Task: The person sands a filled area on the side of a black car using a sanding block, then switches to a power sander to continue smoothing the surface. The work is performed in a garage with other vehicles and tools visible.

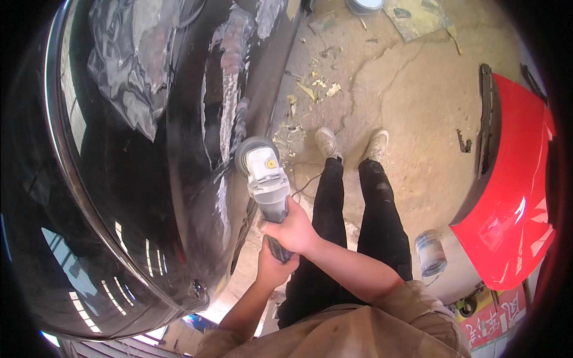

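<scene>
An angle grinder (267,179) with a pale grey head and dark handle is held in both my hands. My right hand (294,228) wraps round its body just behind the head. My left hand (275,264) is closed round the rear of the handle, nearer to me. The round disc (242,156) at the grinder's front is at the lower side of a black car (143,179); I cannot tell whether it touches. Ahead of the disc, a long scraped strip (229,101) shows bare, whitish metal. A larger sanded grey patch (134,65) lies farther up the panel.
Yellowish scraps (310,91) litter the concrete floor (406,113) beside the car. A dark cord (308,184) runs near my legs. To the right are a red car panel (516,191) and a metal can (430,253). A flat sheet (416,17) lies at the far end.
</scene>
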### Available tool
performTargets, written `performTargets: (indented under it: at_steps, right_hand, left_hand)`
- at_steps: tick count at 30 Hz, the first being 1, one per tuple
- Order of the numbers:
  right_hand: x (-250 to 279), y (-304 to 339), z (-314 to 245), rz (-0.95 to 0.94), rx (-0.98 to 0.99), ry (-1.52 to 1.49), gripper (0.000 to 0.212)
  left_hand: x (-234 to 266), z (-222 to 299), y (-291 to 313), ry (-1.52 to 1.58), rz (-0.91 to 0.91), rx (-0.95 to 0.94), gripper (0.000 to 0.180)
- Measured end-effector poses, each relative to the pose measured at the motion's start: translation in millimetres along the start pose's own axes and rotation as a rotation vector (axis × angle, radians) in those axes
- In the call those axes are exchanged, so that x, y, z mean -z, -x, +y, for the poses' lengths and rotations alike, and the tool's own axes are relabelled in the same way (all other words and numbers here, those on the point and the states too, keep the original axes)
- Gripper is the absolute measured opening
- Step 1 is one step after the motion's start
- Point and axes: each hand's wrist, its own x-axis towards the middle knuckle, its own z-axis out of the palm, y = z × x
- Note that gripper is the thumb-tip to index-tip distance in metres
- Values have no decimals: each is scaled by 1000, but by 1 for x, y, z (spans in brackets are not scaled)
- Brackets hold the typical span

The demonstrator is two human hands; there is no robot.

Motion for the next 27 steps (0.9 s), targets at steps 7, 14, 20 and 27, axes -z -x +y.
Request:
performTargets:
  at_steps: [7,14,20,27]
  right_hand:
    - [2,-7,-7,15,-40,-27,63]
    - [-2,14,-4,-27,-38,35,69]
    - [-11,29,-17,-52,19,62,70]
    - [-8,32,-23,-34,29,104,73]
  left_hand:
    - [4,-2,-7,-53,19,43,67]
    - [-4,-8,23,-31,72,117,69]
    - [2,-1,31,18,88,159,66]
    - [-1,2,32,14,76,66,68]
